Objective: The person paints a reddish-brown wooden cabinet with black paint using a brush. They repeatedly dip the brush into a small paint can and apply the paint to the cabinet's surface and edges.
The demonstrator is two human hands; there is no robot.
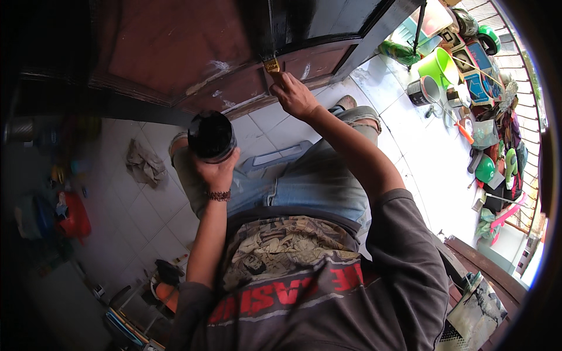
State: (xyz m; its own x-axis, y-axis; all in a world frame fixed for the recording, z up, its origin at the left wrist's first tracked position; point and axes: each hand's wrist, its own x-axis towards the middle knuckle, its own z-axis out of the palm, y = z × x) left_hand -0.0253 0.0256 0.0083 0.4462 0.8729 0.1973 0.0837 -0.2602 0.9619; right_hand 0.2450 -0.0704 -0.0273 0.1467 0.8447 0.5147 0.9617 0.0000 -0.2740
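Observation:
My right hand (297, 96) is closed round the handle of a paintbrush (272, 65), whose bristle end touches the brown panelled door (175, 44). Dark, glossy paint covers part of the door's frame and upper panel, while the lower panels are dull brown with pale scuffs. In my left hand (218, 171) is an open paint can (212, 136), held above my left knee and filled with black paint. The fingers on the can's far side are hidden.
A crumpled grey rag (145, 164) lies on the white tiled floor (170, 205) at left. To the right stand a lime-green bucket (439, 69), a metal can (422, 91) and many household items along a railing. A red container (74, 215) is at far left.

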